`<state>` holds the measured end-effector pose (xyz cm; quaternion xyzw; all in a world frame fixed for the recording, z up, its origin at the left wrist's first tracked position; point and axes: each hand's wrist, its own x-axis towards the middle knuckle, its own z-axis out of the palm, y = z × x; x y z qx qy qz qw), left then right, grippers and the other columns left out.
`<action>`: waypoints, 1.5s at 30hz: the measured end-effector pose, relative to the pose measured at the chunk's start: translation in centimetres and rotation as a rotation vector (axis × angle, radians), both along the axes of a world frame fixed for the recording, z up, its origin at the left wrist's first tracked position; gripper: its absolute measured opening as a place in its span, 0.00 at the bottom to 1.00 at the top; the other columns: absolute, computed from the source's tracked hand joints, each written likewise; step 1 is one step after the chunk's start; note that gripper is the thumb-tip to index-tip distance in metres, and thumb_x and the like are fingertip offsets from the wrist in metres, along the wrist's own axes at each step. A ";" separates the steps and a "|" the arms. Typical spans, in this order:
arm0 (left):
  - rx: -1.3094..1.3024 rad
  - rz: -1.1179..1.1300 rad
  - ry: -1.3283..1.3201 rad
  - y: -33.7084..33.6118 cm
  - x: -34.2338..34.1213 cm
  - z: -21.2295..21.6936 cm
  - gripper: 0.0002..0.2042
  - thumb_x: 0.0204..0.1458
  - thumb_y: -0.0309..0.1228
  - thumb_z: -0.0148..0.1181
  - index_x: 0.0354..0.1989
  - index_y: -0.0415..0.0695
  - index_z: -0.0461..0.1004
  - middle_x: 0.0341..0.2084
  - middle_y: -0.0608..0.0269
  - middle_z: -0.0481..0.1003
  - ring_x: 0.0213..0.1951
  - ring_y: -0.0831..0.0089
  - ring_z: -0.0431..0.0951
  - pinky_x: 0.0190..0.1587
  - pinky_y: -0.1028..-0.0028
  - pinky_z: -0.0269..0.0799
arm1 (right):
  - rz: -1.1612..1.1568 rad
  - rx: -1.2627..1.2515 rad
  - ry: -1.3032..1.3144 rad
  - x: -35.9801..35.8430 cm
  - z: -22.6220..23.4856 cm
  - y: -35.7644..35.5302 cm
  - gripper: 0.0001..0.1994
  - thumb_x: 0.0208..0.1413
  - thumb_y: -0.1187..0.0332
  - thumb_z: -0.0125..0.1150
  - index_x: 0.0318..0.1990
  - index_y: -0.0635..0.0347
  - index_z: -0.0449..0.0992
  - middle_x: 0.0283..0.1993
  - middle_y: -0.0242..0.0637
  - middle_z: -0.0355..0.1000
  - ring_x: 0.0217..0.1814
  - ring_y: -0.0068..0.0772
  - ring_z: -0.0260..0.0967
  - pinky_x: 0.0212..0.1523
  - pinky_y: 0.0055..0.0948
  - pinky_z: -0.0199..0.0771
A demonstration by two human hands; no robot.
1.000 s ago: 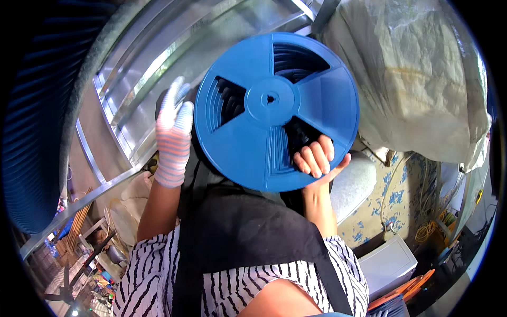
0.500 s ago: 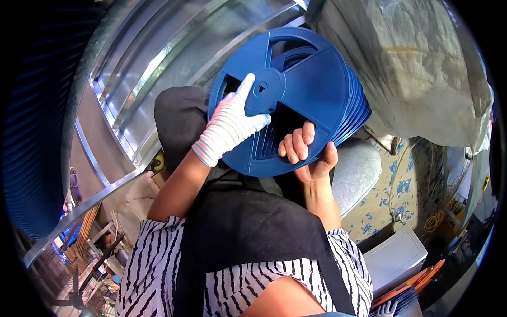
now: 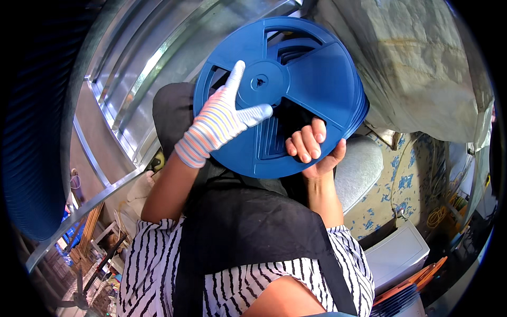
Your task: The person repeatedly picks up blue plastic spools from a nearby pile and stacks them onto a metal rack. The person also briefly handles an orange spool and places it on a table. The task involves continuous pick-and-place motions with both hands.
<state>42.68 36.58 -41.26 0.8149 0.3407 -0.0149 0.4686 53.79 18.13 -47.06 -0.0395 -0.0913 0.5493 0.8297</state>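
Observation:
A stack of blue plastic reels [image 3: 317,74] rests over my lap, its top round face tilted toward me. That face has a central hub and several wide cut-out windows. My left hand [image 3: 219,116], in a striped knit glove, lies on the left part of the face. Its index finger points up beside the hub and its thumb stretches to the right; the other fingers are hidden. Bare, my right hand [image 3: 317,145] grips the lower right rim, fingers curled at the lower window and thumb on the outer edge.
At the left stands a tall stack of dark blue ribbed discs [image 3: 31,132], beside a metal frame [image 3: 113,127]. A grey cover sheet [image 3: 417,68] hangs at the upper right. A white box [image 3: 398,253] and a speckled floor [image 3: 391,185] are at the lower right.
The reel stack has tipped, its top face turning more toward me and shifting slightly left and up. My left hand has slid left with it; my right hand has moved a little right.

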 end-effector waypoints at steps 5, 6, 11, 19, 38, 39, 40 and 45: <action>-0.316 0.169 -0.087 0.0 -0.8 -1.2 0.50 0.42 0.35 0.70 0.70 0.41 0.42 0.55 0.41 0.66 0.56 0.56 0.69 0.58 0.66 0.65 | 0.051 -0.234 -0.054 -0.7 2.6 -0.1 0.27 0.52 0.47 0.61 0.48 0.63 0.68 0.38 0.43 0.72 0.42 0.42 0.72 0.53 0.44 0.71; -0.461 0.216 -0.224 0.5 -1.3 -0.8 0.45 0.45 0.31 0.67 0.70 0.41 0.45 0.55 0.46 0.68 0.56 0.61 0.70 0.58 0.69 0.66 | 0.069 -0.354 -0.050 -0.9 4.2 0.1 0.29 0.52 0.49 0.62 0.51 0.65 0.67 0.42 0.46 0.72 0.46 0.45 0.72 0.55 0.45 0.70; -1.315 0.439 -0.454 4.4 -4.8 1.1 0.32 0.53 0.40 0.55 0.64 0.36 0.56 0.48 0.39 0.71 0.42 0.58 0.77 0.50 0.60 0.74 | -0.133 -0.271 -0.071 0.1 3.2 0.0 0.25 0.52 0.56 0.61 0.49 0.68 0.69 0.33 0.42 0.73 0.37 0.38 0.72 0.48 0.40 0.72; -1.556 0.390 -0.661 5.5 -5.6 -1.5 0.37 0.54 0.49 0.54 0.64 0.35 0.53 0.51 0.40 0.65 0.44 0.55 0.73 0.49 0.57 0.72 | -0.118 -0.294 -0.114 1.0 4.9 -1.3 0.18 0.52 0.52 0.61 0.37 0.57 0.67 0.21 0.29 0.64 0.26 0.27 0.64 0.39 0.31 0.65; -1.435 0.367 -0.704 9.3 -8.4 -2.6 0.38 0.57 0.52 0.49 0.66 0.33 0.51 0.55 0.32 0.63 0.45 0.50 0.74 0.49 0.53 0.75 | -0.067 -0.125 -0.031 0.3 0.8 -2.3 0.18 0.48 0.50 0.64 0.24 0.51 0.65 0.15 0.24 0.66 0.16 0.22 0.64 0.29 0.27 0.69; -1.354 0.373 -0.695 9.7 -8.7 -2.7 0.38 0.56 0.53 0.49 0.65 0.32 0.52 0.54 0.34 0.64 0.44 0.50 0.75 0.47 0.54 0.76 | -0.064 -0.116 -0.039 0.4 0.6 -2.4 0.18 0.48 0.50 0.64 0.24 0.51 0.65 0.14 0.24 0.67 0.16 0.22 0.65 0.29 0.26 0.69; -1.394 0.375 -0.670 10.1 -8.7 -2.8 0.38 0.56 0.53 0.49 0.65 0.33 0.53 0.53 0.35 0.65 0.43 0.51 0.75 0.46 0.55 0.76 | -0.059 -0.107 -0.045 0.5 0.3 -2.7 0.18 0.48 0.50 0.64 0.23 0.51 0.65 0.14 0.24 0.67 0.16 0.22 0.65 0.29 0.26 0.69; -1.249 0.545 -0.588 10.1 -9.5 -1.9 0.35 0.58 0.51 0.48 0.65 0.35 0.54 0.53 0.39 0.68 0.42 0.53 0.77 0.46 0.60 0.77 | -0.039 -0.033 0.011 0.2 -1.0 -2.9 0.16 0.46 0.51 0.62 0.25 0.52 0.67 0.15 0.28 0.67 0.18 0.25 0.67 0.31 0.28 0.69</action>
